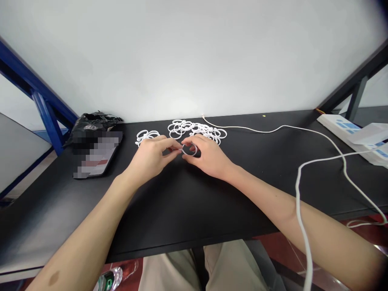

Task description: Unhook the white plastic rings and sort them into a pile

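Observation:
My left hand pinches one side of a thin white plastic ring between thumb and fingertips. From the other side my right hand curls around the same ring, thumb below and fingers above. The ring is held just over the black table, in front of my body; its join is partly hidden by the fingertips. Just behind my hands lies a larger heap of similar white rings with small round knobs. A smaller group of white rings sits behind my left hand, partly covered by it.
At the left are a black plastic bag and a dark flat device, partly pixelated. A white cable crosses the right side and passes over my right forearm. White printed packets lie far right. A bottle is below the table.

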`<state>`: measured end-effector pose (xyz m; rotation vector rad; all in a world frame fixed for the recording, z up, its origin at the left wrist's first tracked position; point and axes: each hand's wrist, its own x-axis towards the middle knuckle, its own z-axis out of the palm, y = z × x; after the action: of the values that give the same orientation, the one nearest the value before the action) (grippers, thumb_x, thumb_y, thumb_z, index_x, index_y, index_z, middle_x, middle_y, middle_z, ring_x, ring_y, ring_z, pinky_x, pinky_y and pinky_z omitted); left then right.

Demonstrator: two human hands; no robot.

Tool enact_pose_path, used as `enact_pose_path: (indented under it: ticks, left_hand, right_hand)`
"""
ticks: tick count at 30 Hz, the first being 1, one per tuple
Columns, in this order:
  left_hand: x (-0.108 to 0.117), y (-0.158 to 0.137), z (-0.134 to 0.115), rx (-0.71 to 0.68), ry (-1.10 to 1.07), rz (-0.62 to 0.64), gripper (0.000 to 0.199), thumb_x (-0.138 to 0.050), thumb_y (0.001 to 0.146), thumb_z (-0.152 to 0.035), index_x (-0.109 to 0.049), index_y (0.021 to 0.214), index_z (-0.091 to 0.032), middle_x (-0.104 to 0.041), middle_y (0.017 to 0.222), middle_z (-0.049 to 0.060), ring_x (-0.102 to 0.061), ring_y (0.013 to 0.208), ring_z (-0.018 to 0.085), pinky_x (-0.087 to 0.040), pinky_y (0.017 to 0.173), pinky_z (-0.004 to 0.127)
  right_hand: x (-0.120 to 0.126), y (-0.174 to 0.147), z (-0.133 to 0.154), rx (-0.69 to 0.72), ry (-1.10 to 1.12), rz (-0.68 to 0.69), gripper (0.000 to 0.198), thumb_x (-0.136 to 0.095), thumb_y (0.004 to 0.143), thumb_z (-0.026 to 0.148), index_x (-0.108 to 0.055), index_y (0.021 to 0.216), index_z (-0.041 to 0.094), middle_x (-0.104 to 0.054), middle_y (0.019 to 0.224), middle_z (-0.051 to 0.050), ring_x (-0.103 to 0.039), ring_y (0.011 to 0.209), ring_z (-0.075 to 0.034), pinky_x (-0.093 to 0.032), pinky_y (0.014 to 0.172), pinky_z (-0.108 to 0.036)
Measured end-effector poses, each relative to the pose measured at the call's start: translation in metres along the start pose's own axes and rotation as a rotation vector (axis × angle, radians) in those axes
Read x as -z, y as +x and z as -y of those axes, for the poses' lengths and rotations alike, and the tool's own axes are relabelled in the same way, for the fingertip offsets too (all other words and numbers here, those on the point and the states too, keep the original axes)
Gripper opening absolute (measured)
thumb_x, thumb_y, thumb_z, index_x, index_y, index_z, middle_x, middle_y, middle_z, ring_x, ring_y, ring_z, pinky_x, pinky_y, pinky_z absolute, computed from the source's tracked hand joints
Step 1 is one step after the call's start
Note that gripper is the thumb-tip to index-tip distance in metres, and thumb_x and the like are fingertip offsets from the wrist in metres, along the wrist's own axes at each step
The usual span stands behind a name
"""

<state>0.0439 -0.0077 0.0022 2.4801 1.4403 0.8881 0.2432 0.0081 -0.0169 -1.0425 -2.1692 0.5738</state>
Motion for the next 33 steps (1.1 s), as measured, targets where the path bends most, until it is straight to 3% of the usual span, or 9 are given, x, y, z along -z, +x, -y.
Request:
enact_pose_path:
  ticks: [5, 10, 14, 18, 23, 27, 33]
  left_hand:
    - [-0.001, 0.000, -0.002, 0.019, -0.001, -0.033, 0.019, -0.058, 0.087, -0.036, -0.073, 0.086, -0.024, -0.072, 0.083, 0.000, -0.060, 0.069, 0.015, -0.044, 0.068, 0.027]
    - [0.003, 0.002, 0.013, 0.100, 0.043, -0.094, 0.017, -0.058, 0.087, -0.036, -0.071, 0.092, -0.025, -0.073, 0.089, 0.002, -0.064, 0.078, 0.018, -0.045, 0.075, 0.028]
    - [0.013, 0.002, 0.037, 0.349, 0.184, -0.213, 0.018, -0.055, 0.086, -0.037, -0.067, 0.092, -0.025, -0.073, 0.089, 0.005, -0.064, 0.082, 0.024, -0.046, 0.081, 0.037]
    - [0.016, -0.001, 0.056, 0.482, 0.329, -0.196, 0.022, -0.053, 0.084, -0.036, -0.067, 0.095, -0.023, -0.073, 0.094, 0.013, -0.060, 0.094, 0.036, -0.045, 0.079, 0.047]
    - [0.006, -0.003, 0.055, 0.408, 0.465, -0.156, 0.036, -0.046, 0.089, -0.041, -0.068, 0.103, -0.016, -0.069, 0.107, 0.021, -0.052, 0.106, 0.043, -0.043, 0.082, 0.054]
    - [-0.004, 0.001, 0.039, 0.211, 0.326, -0.162, 0.028, -0.047, 0.091, -0.037, -0.068, 0.099, -0.020, -0.070, 0.103, 0.010, -0.055, 0.103, 0.031, -0.045, 0.090, 0.043]
    - [-0.016, 0.001, 0.018, 0.049, 0.080, 0.045, 0.023, -0.050, 0.092, -0.034, -0.067, 0.102, -0.022, -0.071, 0.104, 0.006, -0.058, 0.102, 0.025, -0.046, 0.092, 0.038]
  right_hand:
    - [-0.001, 0.000, 0.000, -0.021, -0.002, -0.010, 0.029, -0.068, 0.084, 0.026, -0.062, 0.112, 0.021, -0.065, 0.109, -0.004, -0.063, 0.088, -0.016, -0.052, 0.084, -0.035]
    - [0.003, 0.002, -0.006, 0.005, -0.241, -0.019, 0.063, -0.072, 0.082, 0.039, -0.049, 0.137, 0.018, -0.058, 0.129, -0.011, -0.053, 0.119, -0.028, -0.047, 0.099, -0.047]
    - [0.010, 0.004, -0.010, 0.003, -0.474, -0.025, 0.039, -0.062, 0.090, 0.035, -0.062, 0.125, 0.016, -0.060, 0.120, -0.013, -0.051, 0.115, -0.030, -0.048, 0.095, -0.049]
    - [0.012, 0.006, -0.014, -0.008, -0.625, -0.020, 0.025, -0.063, 0.089, 0.026, -0.070, 0.109, 0.013, -0.061, 0.115, -0.014, -0.049, 0.110, -0.031, -0.048, 0.091, -0.047]
    - [0.010, 0.005, -0.018, 0.005, -0.659, 0.000, 0.013, -0.059, 0.089, 0.015, -0.071, 0.092, 0.014, -0.061, 0.108, -0.014, -0.048, 0.102, -0.028, -0.046, 0.086, -0.043]
    - [0.007, 0.004, -0.013, 0.035, -0.592, 0.080, 0.017, -0.053, 0.091, 0.011, -0.070, 0.091, 0.015, -0.063, 0.101, -0.012, -0.050, 0.098, -0.025, -0.044, 0.086, -0.040]
    - [0.001, -0.001, 0.000, 0.176, -0.442, 0.206, 0.021, -0.049, 0.092, 0.007, -0.067, 0.095, 0.018, -0.066, 0.094, -0.006, -0.051, 0.088, -0.020, -0.043, 0.085, -0.036]
